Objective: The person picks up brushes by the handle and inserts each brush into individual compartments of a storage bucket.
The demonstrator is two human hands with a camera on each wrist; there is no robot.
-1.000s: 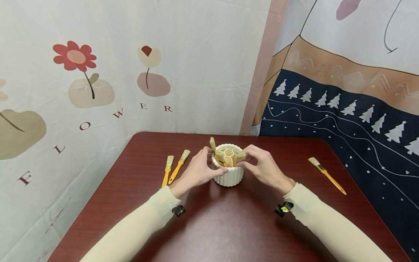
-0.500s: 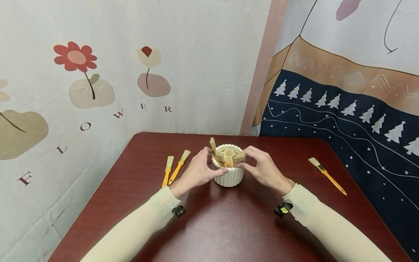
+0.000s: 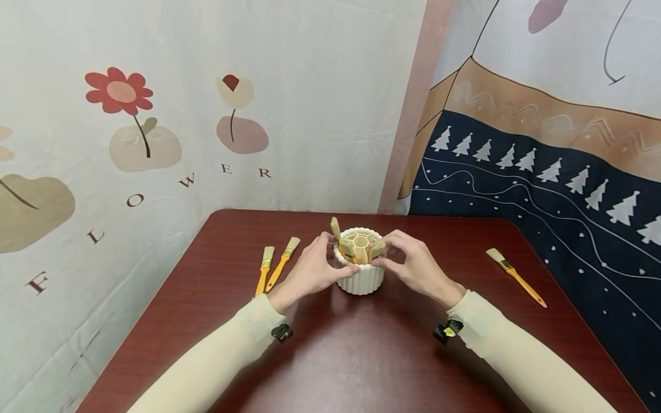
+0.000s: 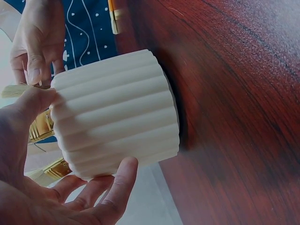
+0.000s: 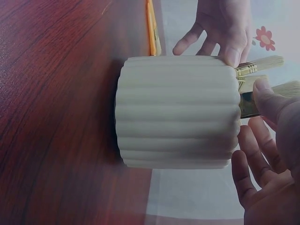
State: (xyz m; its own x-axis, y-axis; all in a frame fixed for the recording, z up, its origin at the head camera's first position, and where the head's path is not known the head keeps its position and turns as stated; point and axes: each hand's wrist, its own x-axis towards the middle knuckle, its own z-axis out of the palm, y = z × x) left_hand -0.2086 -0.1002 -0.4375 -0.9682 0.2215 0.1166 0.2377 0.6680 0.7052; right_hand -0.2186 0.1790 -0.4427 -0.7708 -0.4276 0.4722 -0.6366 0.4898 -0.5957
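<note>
A white ribbed round holder (image 3: 360, 281) with spoke-like dividers and a central ring stands upright on the table. My left hand (image 3: 312, 267) grips its left side, thumb at the front rim and fingers around the wall. Two paintbrushes stand in it bristles up: one leans outward at the back left (image 3: 335, 228), the other is near the left thumb (image 3: 348, 248). My right hand (image 3: 418, 264) pinches a third paintbrush (image 5: 250, 104) near its metal band, thumb on one side, at the right rim. The brush's handle is hidden inside the holder.
Two yellow-handled paintbrushes (image 3: 265, 264) (image 3: 283, 261) lie left of the left hand, partly behind the wrist. Another paintbrush (image 3: 516, 277) lies at the far right on the dark red table (image 3: 356, 355). Printed cloths (image 3: 320, 103) hang behind the table.
The right hand and its paintbrush have shifted very slightly left, the bristles sitting a little lower at the rim. The left hand and holder have stayed in place.
</note>
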